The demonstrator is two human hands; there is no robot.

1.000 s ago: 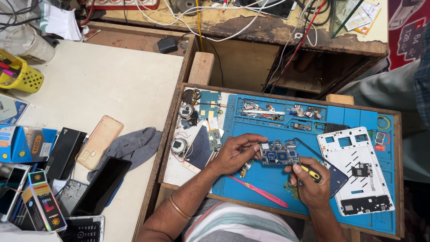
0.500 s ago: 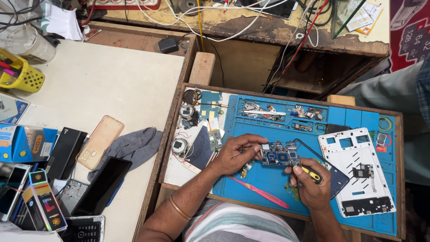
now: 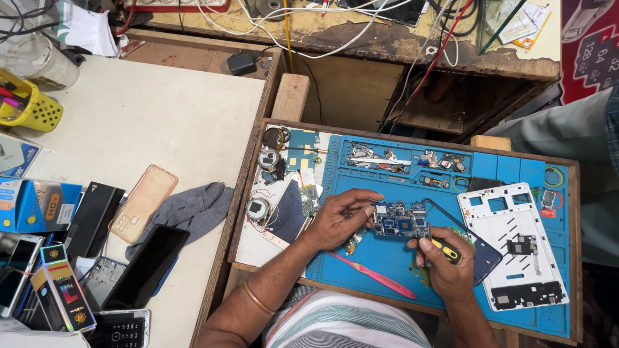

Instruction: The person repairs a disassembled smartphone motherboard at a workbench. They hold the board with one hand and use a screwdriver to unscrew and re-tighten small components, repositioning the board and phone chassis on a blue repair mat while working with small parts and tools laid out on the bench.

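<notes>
A small blue circuit board lies on the blue work mat. My left hand pins the board's left edge with its fingertips. My right hand grips a yellow-and-black screwdriver whose tip meets the board's lower right corner. Under my right hand lies a dark phone body. A pink plastic pry tool rests on the mat just in front of my hands.
A white phone frame lies at the mat's right. Loose parts fill the mat's top tray. Left of the wooden tray rim sit a grey cloth, a clear phone case, a black phone and boxes.
</notes>
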